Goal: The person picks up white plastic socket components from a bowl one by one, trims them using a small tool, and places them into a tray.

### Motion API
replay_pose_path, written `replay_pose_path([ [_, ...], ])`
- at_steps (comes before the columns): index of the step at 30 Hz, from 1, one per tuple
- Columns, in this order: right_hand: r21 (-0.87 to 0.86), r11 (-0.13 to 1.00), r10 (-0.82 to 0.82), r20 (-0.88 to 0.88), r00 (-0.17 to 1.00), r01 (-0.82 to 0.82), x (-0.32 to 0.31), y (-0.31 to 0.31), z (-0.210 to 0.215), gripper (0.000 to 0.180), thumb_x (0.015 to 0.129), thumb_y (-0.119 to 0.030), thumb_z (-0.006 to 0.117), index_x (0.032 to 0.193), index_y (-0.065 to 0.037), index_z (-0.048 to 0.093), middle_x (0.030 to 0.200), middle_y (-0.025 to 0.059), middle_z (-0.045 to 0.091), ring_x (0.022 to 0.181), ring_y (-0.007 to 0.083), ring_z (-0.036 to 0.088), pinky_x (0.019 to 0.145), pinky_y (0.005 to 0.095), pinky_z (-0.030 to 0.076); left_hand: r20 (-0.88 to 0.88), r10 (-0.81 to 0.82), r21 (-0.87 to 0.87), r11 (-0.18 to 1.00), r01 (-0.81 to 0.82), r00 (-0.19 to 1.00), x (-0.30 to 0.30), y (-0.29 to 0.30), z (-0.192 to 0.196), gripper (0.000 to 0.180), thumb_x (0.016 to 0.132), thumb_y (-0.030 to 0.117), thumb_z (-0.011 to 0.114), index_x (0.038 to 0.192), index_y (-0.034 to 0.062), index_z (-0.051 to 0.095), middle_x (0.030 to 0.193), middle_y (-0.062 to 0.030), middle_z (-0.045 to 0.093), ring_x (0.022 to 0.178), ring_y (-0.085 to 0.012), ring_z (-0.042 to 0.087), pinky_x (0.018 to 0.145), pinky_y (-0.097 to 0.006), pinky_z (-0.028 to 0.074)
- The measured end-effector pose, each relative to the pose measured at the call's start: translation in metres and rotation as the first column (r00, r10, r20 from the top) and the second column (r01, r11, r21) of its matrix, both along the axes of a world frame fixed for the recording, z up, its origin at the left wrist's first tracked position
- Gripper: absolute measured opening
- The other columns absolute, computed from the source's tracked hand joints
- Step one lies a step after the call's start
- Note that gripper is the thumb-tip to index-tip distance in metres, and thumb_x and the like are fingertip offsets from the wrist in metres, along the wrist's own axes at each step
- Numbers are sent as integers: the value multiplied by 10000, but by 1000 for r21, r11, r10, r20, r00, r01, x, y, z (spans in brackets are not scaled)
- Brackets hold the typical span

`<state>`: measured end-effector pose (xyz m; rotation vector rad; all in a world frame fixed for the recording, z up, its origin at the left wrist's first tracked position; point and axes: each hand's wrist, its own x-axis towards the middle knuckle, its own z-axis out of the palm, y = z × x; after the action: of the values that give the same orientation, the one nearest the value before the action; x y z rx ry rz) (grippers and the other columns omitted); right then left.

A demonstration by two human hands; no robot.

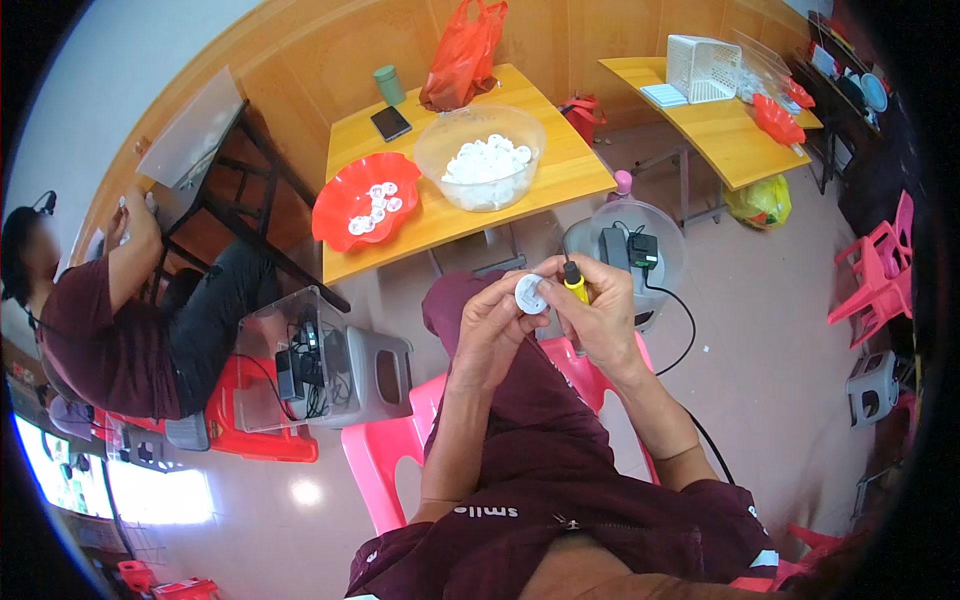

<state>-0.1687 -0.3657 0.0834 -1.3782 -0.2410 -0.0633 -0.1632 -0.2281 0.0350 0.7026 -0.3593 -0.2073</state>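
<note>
From here I see both forearms (pixel 460 430) angled up over the lap (pixel 535 410), left hand (pixel 488 335) pinching a round white piece (pixel 531 293), right hand (pixel 603 303) curled around a yellow-and-black tool (pixel 575 284), thumb against the piece.

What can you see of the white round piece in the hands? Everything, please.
The round piece is small, white and disc-shaped, apparently plastic. One face is turned toward the camera, with surface detail too fine to identify; the far side is hidden. It's held up above the lap, gripped at its left by the left hand, with the right hand's thumb at its right edge.
</note>
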Motion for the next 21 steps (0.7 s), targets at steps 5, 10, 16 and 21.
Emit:
replay_pose_path([
  [5, -52, 995, -86, -1, 996, 86, -1, 4, -3, 77, 799, -19, 610, 868, 16, 618, 761, 25, 580, 627, 47, 516, 534, 192, 415, -10, 24, -75, 997, -25, 1000, -1, -8, -5, 454, 857, 223, 583, 1238, 12, 454, 1204, -117, 525, 1058, -195, 539, 821, -317, 493],
  [10, -59, 979, -188, 93, 978, 194, 2, 9, -10, 77, 779, -15, 625, 844, 25, 618, 772, 36, 583, 720, 82, 539, 638, 219, 433, -17, 78, -70, 994, -79, 997, -1, -11, -9, 443, 875, 221, 561, 1251, 27, 433, 1188, -111, 531, 1053, -197, 538, 850, -337, 480],
  [16, -228, 938, -181, 326, 928, 263, 5, 10, -6, 221, 754, -13, 631, 972, 23, 614, 782, 74, 557, 726, 127, 544, 645, 235, 430, -59, 185, -75, 979, -189, 981, 0, -5, -8, 371, 903, 197, 514, 1220, 14, 453, 1130, -125, 559, 1004, -198, 565, 852, -331, 481],
  [21, -369, 904, -28, 453, 891, 216, -3, 12, 3, 325, 787, -1, 563, 1110, -19, 588, 707, 121, 512, 636, 216, 530, 587, 293, 421, -68, 285, -88, 953, -290, 956, -2, 9, 3, 297, 901, 140, 516, 1162, -1, 509, 1058, -91, 587, 947, -171, 581, 820, -303, 496],
])
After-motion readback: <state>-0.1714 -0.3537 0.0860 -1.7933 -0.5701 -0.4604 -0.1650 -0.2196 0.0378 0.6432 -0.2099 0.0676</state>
